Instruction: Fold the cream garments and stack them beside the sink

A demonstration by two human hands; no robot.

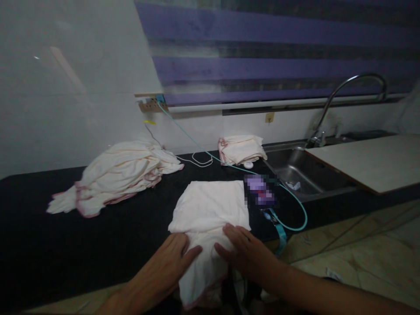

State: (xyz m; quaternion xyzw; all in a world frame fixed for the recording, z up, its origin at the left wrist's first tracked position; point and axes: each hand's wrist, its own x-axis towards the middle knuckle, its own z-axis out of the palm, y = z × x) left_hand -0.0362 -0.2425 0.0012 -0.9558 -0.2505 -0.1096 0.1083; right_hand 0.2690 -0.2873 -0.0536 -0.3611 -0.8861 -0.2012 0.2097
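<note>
A folded white cloth [213,203] lies on the dark countertop [131,236] in front of me. Its near part drapes over the counter's front edge and ends in a pink-trimmed hem. At the cloth's left side is my left hand [172,256], its fingers bent at the fold and its thumb over the fabric; the fingertips are partly hidden. My right hand [247,251] rests on the right side of the cloth, fingers stretched out flat and thumb apart.
Left stands a heap of pink-edged white cloths [118,175]; a folded stack [243,148] sits at the back. Right of my cloth lies a pixelated phone [260,190] with a teal cable [303,214]. Further right are a steel sink [305,170], a tap [328,105] and a pale board [370,162].
</note>
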